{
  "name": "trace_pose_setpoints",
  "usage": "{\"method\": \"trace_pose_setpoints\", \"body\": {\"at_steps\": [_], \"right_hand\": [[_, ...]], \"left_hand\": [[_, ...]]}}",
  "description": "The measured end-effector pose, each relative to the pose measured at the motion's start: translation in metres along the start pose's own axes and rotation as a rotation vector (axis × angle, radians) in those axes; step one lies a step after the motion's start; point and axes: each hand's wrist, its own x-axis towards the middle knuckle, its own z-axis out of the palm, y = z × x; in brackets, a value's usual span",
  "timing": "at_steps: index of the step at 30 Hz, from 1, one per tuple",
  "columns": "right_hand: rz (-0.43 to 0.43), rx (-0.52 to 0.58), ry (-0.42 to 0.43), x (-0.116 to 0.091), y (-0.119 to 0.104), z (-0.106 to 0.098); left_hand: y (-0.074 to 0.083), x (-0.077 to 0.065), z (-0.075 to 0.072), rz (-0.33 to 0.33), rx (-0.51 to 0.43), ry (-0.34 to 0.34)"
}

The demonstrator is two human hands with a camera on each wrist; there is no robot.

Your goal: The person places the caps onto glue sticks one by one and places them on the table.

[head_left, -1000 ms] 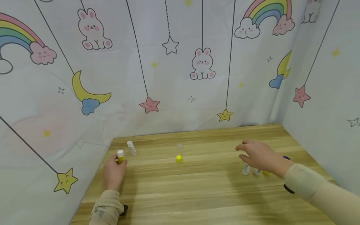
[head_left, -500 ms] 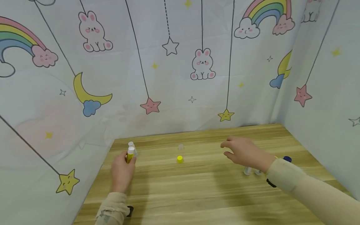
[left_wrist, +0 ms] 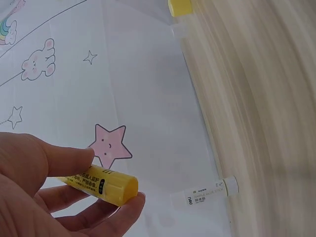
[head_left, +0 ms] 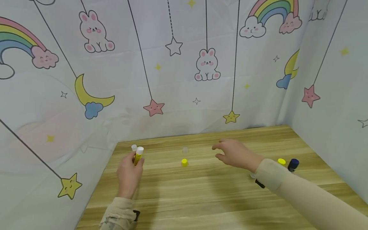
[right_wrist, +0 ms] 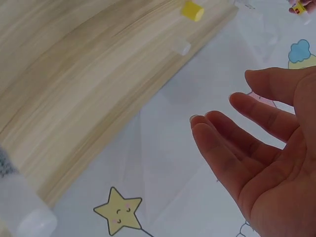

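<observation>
My left hand [head_left: 129,175] pinches a yellow glue stick [head_left: 138,156] between thumb and fingers, its white end pointing up. Dark printing shows on its label in the left wrist view. Just behind it stands a white glue stick [left_wrist: 205,192], mostly covered by the held one in the head view. Over the middle right of the table, my right hand [head_left: 235,155] reaches leftward with bent, spread fingers and nothing in them. Nearest to that hand are a yellow cap [head_left: 184,162] and a small translucent cap [head_left: 185,149], both lying on the wooden table [head_left: 184,195].
Partly behind the right sleeve stand a yellow-topped item [head_left: 281,162], a dark blue-capped item [head_left: 293,164] and a whitish one [head_left: 252,175]. A printed curtain [head_left: 178,83] borders the table at the back and sides.
My left hand has carried the yellow glue stick rightward and slightly up, past the white one. My right hand has moved left, away from the items at the right, still holding nothing.
</observation>
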Motion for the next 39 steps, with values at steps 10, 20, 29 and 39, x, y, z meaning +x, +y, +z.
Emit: {"method": "trace_pose_setpoints", "body": {"at_steps": [10,20,29,39], "right_hand": [[0.011,0.100,-0.045,0.025,-0.010,0.019],[0.016,0.148,-0.070,0.046,-0.011,0.049],[0.003,0.184,-0.100,0.065,-0.020,0.073],[-0.010,0.185,-0.085,0.082,-0.033,0.092]], "left_hand": [[0.016,-0.003,-0.002,0.049,0.013,0.022],[0.030,-0.008,0.004,0.084,0.018,-0.015],[0.034,-0.015,0.005,0.122,0.021,-0.001],[0.037,-0.021,0.006,0.137,0.059,-0.013]]}}
